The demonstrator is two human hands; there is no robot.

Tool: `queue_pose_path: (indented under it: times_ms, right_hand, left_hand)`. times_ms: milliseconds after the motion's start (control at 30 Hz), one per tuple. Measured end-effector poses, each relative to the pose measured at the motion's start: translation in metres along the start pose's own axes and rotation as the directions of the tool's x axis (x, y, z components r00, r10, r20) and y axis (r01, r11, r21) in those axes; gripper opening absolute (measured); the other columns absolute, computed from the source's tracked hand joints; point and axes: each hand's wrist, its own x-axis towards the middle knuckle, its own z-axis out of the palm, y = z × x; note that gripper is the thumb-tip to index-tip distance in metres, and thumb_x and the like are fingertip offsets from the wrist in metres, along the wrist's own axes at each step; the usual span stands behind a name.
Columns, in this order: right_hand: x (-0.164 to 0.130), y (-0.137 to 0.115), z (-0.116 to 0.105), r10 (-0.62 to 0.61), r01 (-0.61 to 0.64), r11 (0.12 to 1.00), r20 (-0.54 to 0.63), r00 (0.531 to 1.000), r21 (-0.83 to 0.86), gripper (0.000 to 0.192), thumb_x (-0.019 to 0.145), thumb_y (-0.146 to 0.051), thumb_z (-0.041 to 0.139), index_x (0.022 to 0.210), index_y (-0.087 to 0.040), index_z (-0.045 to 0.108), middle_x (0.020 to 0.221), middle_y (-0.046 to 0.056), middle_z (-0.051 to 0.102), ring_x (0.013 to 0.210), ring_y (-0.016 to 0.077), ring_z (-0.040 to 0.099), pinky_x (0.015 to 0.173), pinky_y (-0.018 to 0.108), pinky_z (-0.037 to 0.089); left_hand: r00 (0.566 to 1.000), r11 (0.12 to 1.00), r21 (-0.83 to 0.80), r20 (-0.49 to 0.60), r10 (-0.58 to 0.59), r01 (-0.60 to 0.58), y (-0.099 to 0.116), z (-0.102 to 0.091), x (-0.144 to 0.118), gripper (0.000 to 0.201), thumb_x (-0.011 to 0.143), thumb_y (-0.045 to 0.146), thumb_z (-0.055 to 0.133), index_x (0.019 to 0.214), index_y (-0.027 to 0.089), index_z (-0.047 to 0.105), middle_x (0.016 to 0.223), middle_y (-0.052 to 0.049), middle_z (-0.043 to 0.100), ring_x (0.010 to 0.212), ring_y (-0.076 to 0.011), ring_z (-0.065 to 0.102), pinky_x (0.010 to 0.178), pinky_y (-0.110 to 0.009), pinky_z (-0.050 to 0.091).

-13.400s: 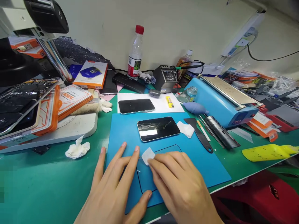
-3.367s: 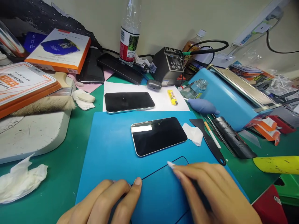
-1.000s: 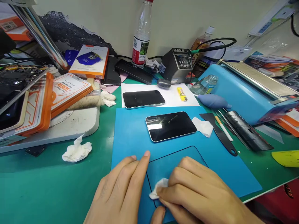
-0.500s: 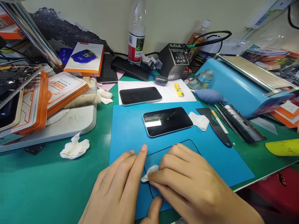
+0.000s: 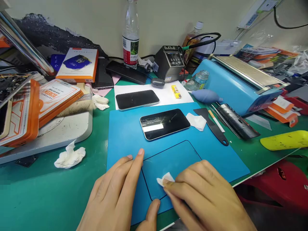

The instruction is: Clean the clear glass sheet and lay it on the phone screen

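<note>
A clear phone screen glass with a thin black border (image 5: 179, 154) lies flat on the blue mat (image 5: 216, 166). My left hand (image 5: 113, 192) rests along its left side, fingers stretched out; the index fingertip is by the upper left corner and the thumb by the lower left corner. Pinched in my right hand (image 5: 202, 189) is a small folded white wipe (image 5: 166, 179), pressed on the lower middle of the glass. Above the glass lies a black phone (image 5: 165, 124) with crack-like lines at its upper left. A white cloth piece (image 5: 196, 121) touches its right end.
A second phone (image 5: 137, 99) and a yellow lighter (image 5: 176, 91) lie on white paper. To the right are a black scraper (image 5: 211, 126), a cigarette (image 5: 216, 121) and a blue air blower (image 5: 207, 96). Crumpled tissue (image 5: 70, 156) and boxes (image 5: 57, 99) are at left.
My right hand has slid the wipe rightward from the left edge of the glass towards its middle. My left hand keeps its place by the glass. The whole view has shifted slightly.
</note>
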Motion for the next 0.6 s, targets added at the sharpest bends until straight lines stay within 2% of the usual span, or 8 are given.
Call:
queue_pose_path:
  times_ms: [67,233,367,467,600]
  right_hand:
    - [-0.001,-0.001,0.000,0.016,-0.016,1.000,-0.007,1.000,-0.004,0.020,0.105,-0.010,0.056,0.096,-0.019,0.071,0.080,0.000,0.069,0.077,0.0159,0.061,0.073,0.036,0.041]
    - [-0.006,0.018,-0.012,0.124,-0.128,0.987,-0.049,0.991,-0.095,0.019,0.109,-0.017,0.054,0.100,-0.021,0.071,0.087,0.002,0.071,0.081,0.0176,0.059,0.076,0.034,0.042]
    - [-0.009,0.005,-0.003,0.137,-0.141,0.989,-0.097,0.986,-0.037,0.018,0.107,-0.012,0.057,0.101,-0.020,0.073,0.082,0.002,0.068,0.079,0.0179,0.059,0.073,0.035,0.041]
    - [-0.013,-0.007,0.003,0.122,-0.121,0.992,-0.049,0.991,0.025,0.022,0.108,-0.012,0.054,0.104,-0.019,0.074,0.080,0.002,0.068,0.077,0.0177,0.060,0.073,0.036,0.042]
    - [-0.022,0.006,-0.006,0.158,-0.161,0.986,-0.065,0.985,-0.039,0.020,0.107,-0.011,0.056,0.103,-0.021,0.073,0.086,0.001,0.070,0.080,0.0168,0.058,0.076,0.035,0.042]
  left_hand:
    - [1.000,1.000,-0.003,-0.001,-0.004,0.004,0.000,0.000,0.000,0.066,0.107,0.042,0.046,0.168,0.022,0.030,0.138,-0.007,0.072,0.129,-0.0270,0.065,0.107,-0.039,0.042]
    - [1.000,1.000,-0.008,-0.004,-0.020,0.020,0.000,0.001,-0.001,0.064,0.110,0.047,0.042,0.169,0.026,0.029,0.139,-0.008,0.071,0.128,-0.0292,0.067,0.104,-0.042,0.044]
    - [0.999,0.999,0.008,0.011,-0.043,0.043,0.000,0.000,-0.002,0.066,0.110,0.050,0.043,0.171,0.029,0.025,0.138,-0.010,0.069,0.126,-0.0319,0.068,0.101,-0.044,0.047]
    - [0.998,0.999,-0.009,0.023,-0.052,0.052,-0.001,-0.001,-0.002,0.068,0.110,0.051,0.045,0.172,0.031,0.024,0.138,-0.010,0.070,0.126,-0.0330,0.068,0.101,-0.046,0.048]
    - [0.998,0.999,0.008,0.046,-0.050,0.050,-0.002,-0.002,-0.002,0.072,0.108,0.048,0.048,0.173,0.032,0.021,0.135,-0.009,0.072,0.127,-0.0342,0.069,0.099,-0.046,0.051]
